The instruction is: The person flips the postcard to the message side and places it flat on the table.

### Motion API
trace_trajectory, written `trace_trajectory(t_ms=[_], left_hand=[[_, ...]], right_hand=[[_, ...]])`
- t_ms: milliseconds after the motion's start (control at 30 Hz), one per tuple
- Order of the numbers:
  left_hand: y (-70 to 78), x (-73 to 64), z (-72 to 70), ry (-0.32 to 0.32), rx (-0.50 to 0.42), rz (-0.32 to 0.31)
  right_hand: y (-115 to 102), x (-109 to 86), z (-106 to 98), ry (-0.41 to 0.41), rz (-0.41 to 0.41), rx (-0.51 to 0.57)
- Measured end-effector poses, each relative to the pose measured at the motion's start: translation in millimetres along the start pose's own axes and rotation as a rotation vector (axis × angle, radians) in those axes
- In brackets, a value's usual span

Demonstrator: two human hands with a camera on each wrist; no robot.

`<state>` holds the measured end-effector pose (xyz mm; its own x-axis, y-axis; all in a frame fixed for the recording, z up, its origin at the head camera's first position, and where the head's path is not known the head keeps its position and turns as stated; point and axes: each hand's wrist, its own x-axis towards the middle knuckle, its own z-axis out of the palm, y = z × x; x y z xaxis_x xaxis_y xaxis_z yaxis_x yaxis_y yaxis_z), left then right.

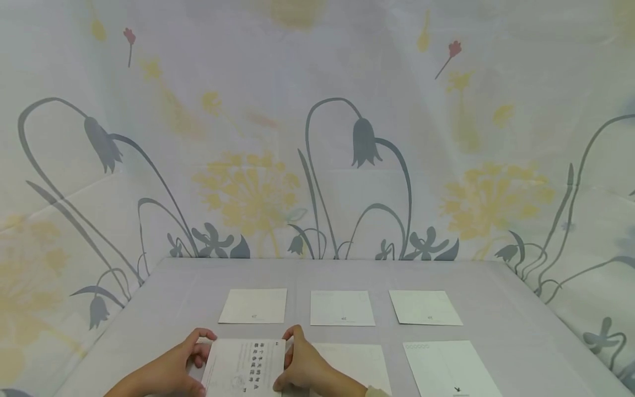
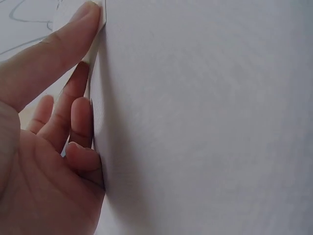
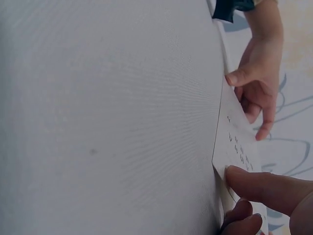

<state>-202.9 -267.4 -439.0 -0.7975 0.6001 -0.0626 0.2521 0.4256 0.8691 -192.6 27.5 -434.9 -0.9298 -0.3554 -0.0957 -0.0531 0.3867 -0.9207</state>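
A white postcard [image 1: 230, 361] printed with dark Chinese characters and a faint drawing lies between my two hands at the front of the table. My left hand [image 1: 173, 364] holds its left edge, with the index finger at the far corner and the thumb nearer me. On the opposite edge, my right hand [image 1: 307, 364] grips the card between thumb and fingers. The left wrist view shows the left thumb [image 2: 54, 58] against the card's edge, the other fingers bent beside it. Seen from the right wrist, the right thumb [image 3: 264, 188] presses on the printed face.
Three pale cards form a back row: left [image 1: 254, 306], middle [image 1: 342, 309] and right [image 1: 425, 307]. Nearer me lie a card [image 1: 352, 358] partly behind my right forearm and another [image 1: 451, 366] farther right. A flower-patterned curtain [image 1: 317, 138] surrounds the grey table [image 1: 163, 314].
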Motion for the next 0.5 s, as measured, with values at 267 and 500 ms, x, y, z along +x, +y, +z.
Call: trace_trajectory(t_ms=[267,500], left_hand=[[1.9,-2.4,0.0,0.012,-0.091,0.014],[3.8,-1.7,-2.1,0.044,-0.215,-0.032]], right_hand=[[-1.8,0.1,0.2,0.023,0.031,0.063],[-1.8,0.5,1.8,0.009,0.104,0.177]])
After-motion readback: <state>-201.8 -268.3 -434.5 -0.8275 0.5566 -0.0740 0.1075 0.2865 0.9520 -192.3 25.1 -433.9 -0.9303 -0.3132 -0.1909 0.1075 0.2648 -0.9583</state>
